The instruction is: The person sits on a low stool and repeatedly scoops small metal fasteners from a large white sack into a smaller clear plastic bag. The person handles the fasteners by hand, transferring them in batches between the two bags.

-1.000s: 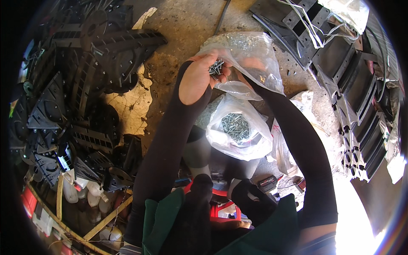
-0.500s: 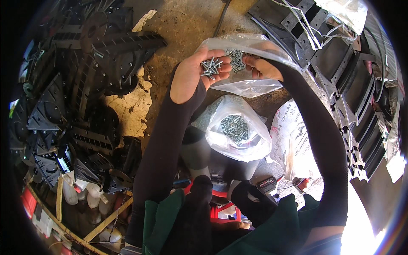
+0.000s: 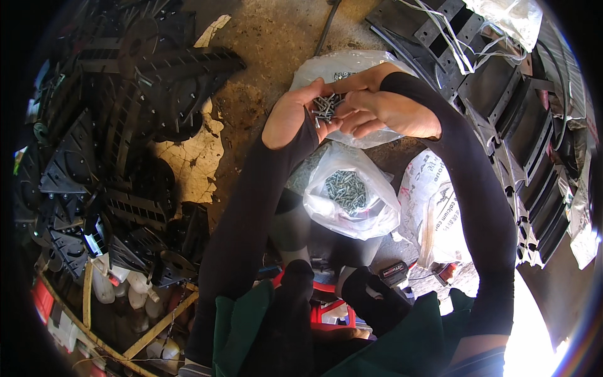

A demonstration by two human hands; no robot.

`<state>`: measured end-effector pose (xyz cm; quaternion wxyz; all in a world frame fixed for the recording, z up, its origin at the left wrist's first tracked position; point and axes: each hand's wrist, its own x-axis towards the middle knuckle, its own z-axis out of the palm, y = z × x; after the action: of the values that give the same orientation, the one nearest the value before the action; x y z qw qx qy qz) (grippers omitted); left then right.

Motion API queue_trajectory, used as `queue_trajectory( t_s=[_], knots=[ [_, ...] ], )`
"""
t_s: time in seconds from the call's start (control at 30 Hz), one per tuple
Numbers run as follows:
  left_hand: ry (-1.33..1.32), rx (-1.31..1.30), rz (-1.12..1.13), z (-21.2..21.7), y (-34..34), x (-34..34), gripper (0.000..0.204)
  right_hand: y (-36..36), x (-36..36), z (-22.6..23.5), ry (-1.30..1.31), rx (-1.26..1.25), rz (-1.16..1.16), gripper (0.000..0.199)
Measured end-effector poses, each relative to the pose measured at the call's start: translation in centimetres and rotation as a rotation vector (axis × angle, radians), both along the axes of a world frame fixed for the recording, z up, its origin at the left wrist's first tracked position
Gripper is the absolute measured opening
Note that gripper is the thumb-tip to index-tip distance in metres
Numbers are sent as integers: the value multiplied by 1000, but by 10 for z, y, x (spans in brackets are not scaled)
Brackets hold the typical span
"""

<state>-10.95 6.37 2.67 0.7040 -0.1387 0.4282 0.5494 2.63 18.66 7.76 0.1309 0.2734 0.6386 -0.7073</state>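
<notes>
My left hand (image 3: pixel 290 113) is cupped around a small heap of silver screws (image 3: pixel 326 105), which lies across the palm and fingers. Curled in from the right, my right hand (image 3: pixel 375 108) has its fingertips against that heap; whatever they pinch is hidden. Behind both hands lies a clear plastic bag (image 3: pixel 364 61) of small metal pieces, mostly covered by the right hand. Closer to me, a white plastic bag (image 3: pixel 317 207) stands with its mouth spread, showing many more loose screws (image 3: pixel 346 191) inside.
Black metal brackets (image 3: pixel 135 69) are piled along the left. Dark slotted panels (image 3: pixel 502 107) stack up on the right. A white printed sack (image 3: pixel 430 207) sits right of the screw bag. Near my feet lies a black battery pack (image 3: pixel 394 274).
My right hand has left the inside of the far bag and come left and nearer, onto the screws in my left hand. The left hand has tilted and closed slightly.
</notes>
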Motion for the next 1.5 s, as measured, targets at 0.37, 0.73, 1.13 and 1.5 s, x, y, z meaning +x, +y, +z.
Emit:
queue_trajectory(
  t_s=[0.37, 0.73, 1.13, 1.5],
  knots=[
    [85, 87, 39, -11, -5, -11, 33, -50, 21, -69, -357, 641, 629, 36],
    [161, 249, 76, -4, 3, -12, 35, -42, 36, -170, -145, 506, -329, 24],
    [156, 303, -2, -13, -4, -14, 34, -59, 21, -206, 102, 409, -876, 37],
    [183, 289, 3, -9, -6, -13, 34, -13, 52, -197, 141, 273, -582, 28]
  ],
)
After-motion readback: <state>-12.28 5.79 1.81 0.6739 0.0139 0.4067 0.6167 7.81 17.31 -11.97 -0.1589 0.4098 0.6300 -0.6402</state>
